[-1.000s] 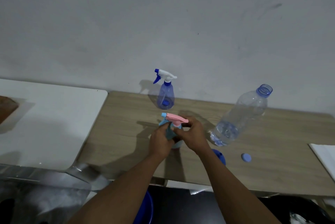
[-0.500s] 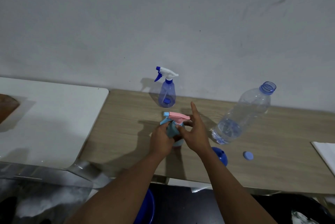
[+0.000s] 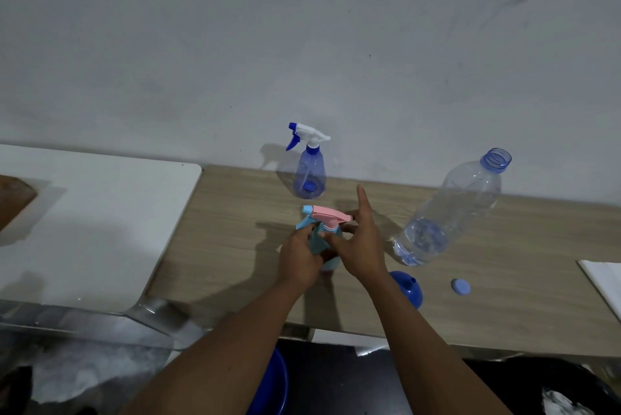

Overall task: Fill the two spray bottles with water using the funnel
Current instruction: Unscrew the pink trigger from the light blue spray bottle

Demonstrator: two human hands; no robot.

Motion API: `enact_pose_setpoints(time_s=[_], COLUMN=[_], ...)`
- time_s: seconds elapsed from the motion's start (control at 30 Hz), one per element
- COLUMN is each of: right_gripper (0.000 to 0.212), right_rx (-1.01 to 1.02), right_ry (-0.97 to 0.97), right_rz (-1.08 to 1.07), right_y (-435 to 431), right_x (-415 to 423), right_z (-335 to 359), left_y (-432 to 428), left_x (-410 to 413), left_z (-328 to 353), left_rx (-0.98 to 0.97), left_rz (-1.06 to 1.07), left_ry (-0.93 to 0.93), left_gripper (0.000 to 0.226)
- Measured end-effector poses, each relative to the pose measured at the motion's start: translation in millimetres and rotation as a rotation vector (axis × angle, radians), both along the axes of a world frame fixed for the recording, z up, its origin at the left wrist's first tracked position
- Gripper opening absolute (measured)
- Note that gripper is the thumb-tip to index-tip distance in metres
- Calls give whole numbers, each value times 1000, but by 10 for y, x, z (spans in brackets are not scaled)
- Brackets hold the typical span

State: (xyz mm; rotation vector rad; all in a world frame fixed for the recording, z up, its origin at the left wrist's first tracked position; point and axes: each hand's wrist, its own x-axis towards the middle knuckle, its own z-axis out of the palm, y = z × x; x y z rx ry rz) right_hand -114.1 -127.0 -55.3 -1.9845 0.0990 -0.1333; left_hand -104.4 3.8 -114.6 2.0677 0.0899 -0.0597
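A teal spray bottle with a pink and light-blue trigger head (image 3: pixel 325 217) stands on the wooden table (image 3: pixel 218 246). My left hand (image 3: pixel 297 258) grips the bottle's body from the left. My right hand (image 3: pixel 361 243) pinches the collar under the pink head, its index finger pointing straight up. A second spray bottle (image 3: pixel 309 176), clear blue with a white and blue head, stands behind near the wall. A blue funnel (image 3: pixel 408 288) lies on the table beside my right wrist. A large clear water bottle (image 3: pixel 450 213), uncapped and partly filled, stands at the right.
A light-blue cap (image 3: pixel 460 287) lies to the right of the funnel. A white board (image 3: pixel 94 219) adjoins the table on the left. White paper (image 3: pixel 605 280) sits at the right edge. A blue bucket rim (image 3: pixel 279 384) shows under the table.
My right hand has shifted from clasping the pink head to pinching its collar with the index finger raised. The left hand keeps its grip on the bottle.
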Motion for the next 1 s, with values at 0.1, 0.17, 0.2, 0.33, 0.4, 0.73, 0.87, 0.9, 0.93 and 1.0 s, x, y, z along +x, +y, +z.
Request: enact_pose_setpoints(time_s=[0.1,0.17,0.2,0.33,0.4,0.73,0.87,0.9,0.93,1.0], right_gripper=[106,112,115,109,108,114,93,81,71,58], right_rx=[-3,-15,-17,-12,-8,4,-5,-10,-11,-1], right_ry=[-5,-6,-12,-11,3,13,-4,-13,-31,-90], right_rz=[37,47,38,40,64,59,19,16,14,-9], right_y=[-30,-49,-42,-27,-55,-62,16,25,27,29], right_x=[-37,-59,-41,29,-5,-53,-7,-2,-11,-40], right_z=[7,7,2,2,12,23,29,37,51,108], left_y=[-3,-5,-4,-2,1,8,16,16,14,11], left_x=[-7,-10,-8,-10,-17,-18,-13,-16,-18,-34], left_z=[19,42,44,46,61,45,15,18,23,47], left_rx=[-26,-48,-45,-36,-55,-41,-2,-6,-18,-56], left_rz=[-11,-19,-17,-12,-20,-26,-3,-10,-16,-15], left_ry=[-3,-10,-8,-1,-12,-11,-7,-12,-19,-37], left_gripper=[52,51,54,55,51,53,52,50,48,41])
